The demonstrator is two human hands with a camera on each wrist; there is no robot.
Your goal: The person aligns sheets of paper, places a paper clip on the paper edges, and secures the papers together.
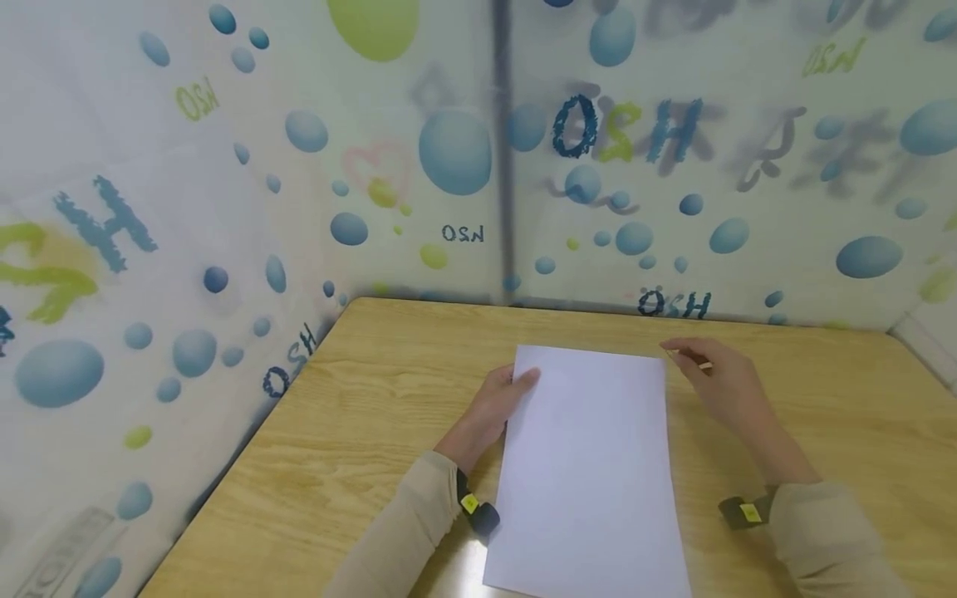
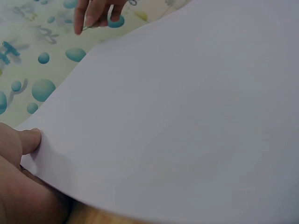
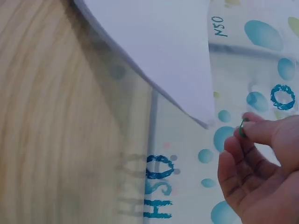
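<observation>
A stack of white paper [image 1: 591, 473] is held slanting up off the table, its far edge raised. My left hand [image 1: 489, 411] grips the far left corner, thumb on top and fingers underneath, mostly hidden by the sheets. Beside the far right corner, a little apart from it, is my right hand [image 1: 725, 390]. Between its thumb and index finger it pinches a small green wire loop that looks like a paper clip [image 3: 241, 128]. The other fingers of that hand are loosely curled.
A wooden table [image 1: 359, 423] lies under the hands. Behind it and to the left hangs a pale curtain [image 1: 284, 208] printed with blue and green bubbles and letters. Each wrist wears a small black camera [image 1: 478, 513] on a strap.
</observation>
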